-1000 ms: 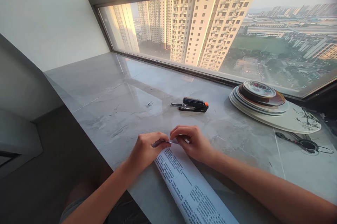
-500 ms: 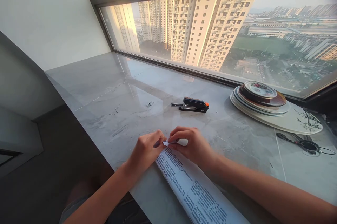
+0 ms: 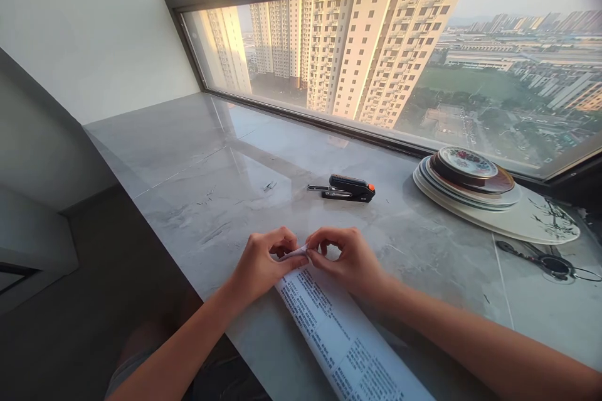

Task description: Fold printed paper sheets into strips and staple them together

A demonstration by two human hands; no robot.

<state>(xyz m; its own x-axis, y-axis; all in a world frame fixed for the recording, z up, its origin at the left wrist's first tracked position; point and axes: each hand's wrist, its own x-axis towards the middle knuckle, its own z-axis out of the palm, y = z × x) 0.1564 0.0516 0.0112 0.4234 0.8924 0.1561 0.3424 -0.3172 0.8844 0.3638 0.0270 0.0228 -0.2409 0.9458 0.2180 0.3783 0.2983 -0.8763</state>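
Note:
A long folded sheet of printed paper (image 3: 336,332) lies on the grey marble-look sill, running from the bottom edge up to both hands. My left hand (image 3: 266,256) pinches the far end of the paper, thumb lying along a folded white edge. Close beside it, my right hand (image 3: 345,256) is closed on the same end, thumb and fingertips pressed together. Beyond the hands rests a black stapler (image 3: 350,189) with an orange end, its metal staple tray pulled out to the left. Some loose staples (image 3: 269,186) lie left of the stapler.
A stack of plates (image 3: 470,178) stands at the right by the window, on a large oval plate (image 3: 540,225). A dark object with a cord and ring (image 3: 557,266) lies in front of it. The sill's left edge (image 3: 164,238) drops toward a dark floor.
My left thumb and fingers have shifted right along the paper's end, now lying across the fold. Both hands stay on the paper; the view has shifted slightly.

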